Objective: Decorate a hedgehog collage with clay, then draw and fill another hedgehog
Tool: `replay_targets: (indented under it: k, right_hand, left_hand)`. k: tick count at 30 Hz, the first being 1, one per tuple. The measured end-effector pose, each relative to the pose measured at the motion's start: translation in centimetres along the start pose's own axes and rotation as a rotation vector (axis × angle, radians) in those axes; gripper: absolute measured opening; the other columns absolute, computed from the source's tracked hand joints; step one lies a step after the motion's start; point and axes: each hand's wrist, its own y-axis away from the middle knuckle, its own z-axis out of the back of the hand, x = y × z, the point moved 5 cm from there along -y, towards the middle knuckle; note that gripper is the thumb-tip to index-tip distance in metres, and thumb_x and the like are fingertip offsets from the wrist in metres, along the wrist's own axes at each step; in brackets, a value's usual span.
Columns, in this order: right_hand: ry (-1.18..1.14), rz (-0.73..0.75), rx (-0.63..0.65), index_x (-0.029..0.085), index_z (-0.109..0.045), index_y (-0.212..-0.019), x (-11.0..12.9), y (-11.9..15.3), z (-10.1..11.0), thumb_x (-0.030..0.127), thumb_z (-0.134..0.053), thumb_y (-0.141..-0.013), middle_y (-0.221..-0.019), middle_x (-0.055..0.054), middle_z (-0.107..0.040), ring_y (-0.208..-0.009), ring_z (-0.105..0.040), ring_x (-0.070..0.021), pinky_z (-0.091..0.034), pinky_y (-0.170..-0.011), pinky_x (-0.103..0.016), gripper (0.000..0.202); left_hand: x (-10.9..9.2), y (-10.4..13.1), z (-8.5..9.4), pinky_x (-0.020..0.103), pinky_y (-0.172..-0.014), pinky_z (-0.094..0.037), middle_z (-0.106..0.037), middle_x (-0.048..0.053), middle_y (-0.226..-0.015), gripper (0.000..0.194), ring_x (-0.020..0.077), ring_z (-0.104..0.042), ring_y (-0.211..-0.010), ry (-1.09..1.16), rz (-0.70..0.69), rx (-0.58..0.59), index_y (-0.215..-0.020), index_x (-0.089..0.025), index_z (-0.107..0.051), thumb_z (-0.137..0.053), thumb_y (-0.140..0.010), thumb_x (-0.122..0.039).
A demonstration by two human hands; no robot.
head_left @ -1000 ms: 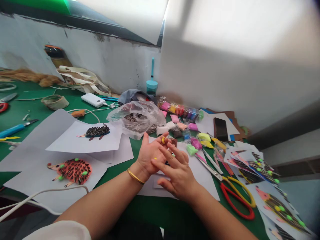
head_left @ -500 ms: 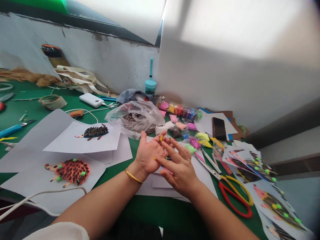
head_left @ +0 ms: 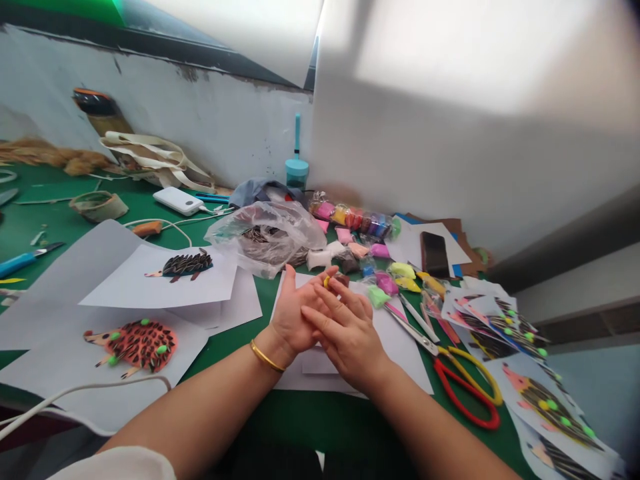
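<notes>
My left hand (head_left: 295,317) lies palm up over white paper (head_left: 400,353), its fingers stretched out, a gold bangle at the wrist. My right hand (head_left: 353,333) rests across it, fingers extended and touching the left palm and fingers. A small lump of yellow modelling clay (head_left: 327,282) shows where the fingers of both hands meet. How much of it is pressed between them is hidden. Just behind the fingers are small packets of coloured clay, including a green one (head_left: 377,295) and a magenta one (head_left: 387,283).
Scissors (head_left: 450,363) with red and yellow handles lie at right, beside hedgehog pictures (head_left: 550,407). More hedgehog pictures (head_left: 143,343) are on sheets at left. A plastic bag of seeds (head_left: 273,237), a phone (head_left: 435,255), a power bank (head_left: 177,200) and a utility knife (head_left: 27,260) lie around.
My right hand has slid slightly left and flatter over my left palm. The yellow spot by my right fingertip no longer shows; the one at the left fingers looks larger. The view shifted slightly.
</notes>
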Motion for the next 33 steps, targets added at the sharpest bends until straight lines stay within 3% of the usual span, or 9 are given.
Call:
replay_targets:
  k: [4, 6, 10, 13, 16, 20, 25, 33]
  right_hand:
    - [-0.095, -0.047, -0.069, 0.028, -0.071, -0.095, -0.1, -0.1, 0.3, 0.024, -0.059, -0.091, -0.132, -0.001, -0.064, -0.132, -0.046, -0.0269, -0.036, -0.104, -0.045, 0.013]
    - [-0.170, -0.051, -0.083, 0.026, -0.068, -0.089, -0.2, -0.1, 0.5, 0.021, -0.060, -0.090, -0.120, -0.001, -0.070, -0.124, -0.053, -0.0249, -0.039, -0.102, -0.043, 0.010]
    - [-0.277, -0.171, -0.173, 0.026, -0.064, -0.100, -2.5, 0.3, 1.8, 0.017, -0.059, -0.089, -0.102, -0.003, -0.072, -0.104, -0.063, -0.0218, -0.046, -0.094, -0.040, 0.014]
    - [-0.277, -0.313, -0.240, 0.024, -0.063, -0.115, -5.4, 1.1, 3.1, 0.022, -0.057, -0.092, -0.099, -0.005, -0.070, -0.097, -0.063, -0.0214, -0.048, -0.091, -0.039, 0.023]
    - [-0.273, -0.442, -0.203, 0.022, -0.067, -0.095, -8.0, 1.8, 3.5, 0.031, -0.059, -0.092, -0.094, -0.005, -0.070, -0.090, -0.064, -0.0213, -0.049, -0.083, -0.035, 0.012]
    - [-0.283, -0.581, -0.123, 0.022, -0.065, -0.084, -10.0, 2.5, 2.7, 0.036, -0.065, -0.086, -0.085, -0.003, -0.068, -0.082, -0.063, -0.0208, -0.049, -0.077, -0.033, 0.015]
    - [-0.324, -0.600, 0.072, 0.023, -0.068, -0.096, -10.2, 2.7, 0.8, 0.033, -0.062, -0.085, -0.095, -0.003, -0.072, -0.091, -0.065, -0.0219, -0.048, -0.084, -0.034, 0.015]
    - [-0.255, -0.588, 0.238, 0.023, -0.067, -0.086, -10.1, 2.7, 0.5, 0.034, -0.061, -0.085, -0.090, -0.003, -0.072, -0.085, -0.064, -0.0214, -0.046, -0.076, -0.033, 0.013]
  left_hand:
    - [0.2, -0.1, -0.2, 0.034, -0.082, -0.053, -0.065, 0.015, -0.096, 0.082, 0.0224, -0.063, -0.087, -0.003, -0.027, -0.014, -0.114, -0.010, -0.063, -0.026, -0.087, -0.078]
    - [0.2, -0.1, -0.3, 0.032, -0.082, -0.053, -0.064, 0.015, -0.092, 0.082, 0.0211, -0.063, -0.086, -0.002, -0.027, -0.012, -0.111, -0.007, -0.064, -0.027, -0.087, -0.077]
    - [-0.9, -0.4, -0.2, 0.034, -0.081, -0.054, -0.062, 0.010, -0.085, 0.069, 0.0201, -0.063, -0.085, -0.035, -0.140, -0.021, -0.111, -0.008, -0.065, -0.033, -0.093, -0.067]
    - [-2.4, -0.7, 0.5, 0.030, -0.078, -0.054, -0.061, 0.006, -0.082, 0.038, 0.0152, -0.063, -0.080, -0.089, -0.256, -0.121, -0.111, -0.011, -0.065, -0.045, -0.096, -0.040]
    - [-3.3, -1.0, 1.3, 0.025, -0.072, -0.053, -0.061, 0.003, -0.080, 0.024, 0.0115, -0.063, -0.075, -0.091, -0.294, -0.236, -0.108, -0.013, -0.066, -0.051, -0.090, -0.020]
    - [-3.7, -1.2, 2.0, 0.023, -0.066, -0.052, -0.062, 0.003, -0.078, 0.023, 0.0109, -0.063, -0.071, -0.075, -0.294, -0.284, -0.104, -0.014, -0.067, -0.053, -0.087, -0.018]
    - [-3.7, -1.4, 2.4, 0.022, -0.063, -0.052, -0.062, 0.002, -0.077, 0.023, 0.0105, -0.063, -0.069, -0.070, -0.305, -0.288, -0.103, -0.014, -0.067, -0.054, -0.085, -0.018]
    - [-3.5, -1.3, 2.3, 0.022, -0.062, -0.051, -0.061, 0.001, -0.076, 0.023, 0.0104, -0.063, -0.068, -0.075, -0.296, -0.307, -0.104, -0.014, -0.066, -0.055, -0.084, -0.018]
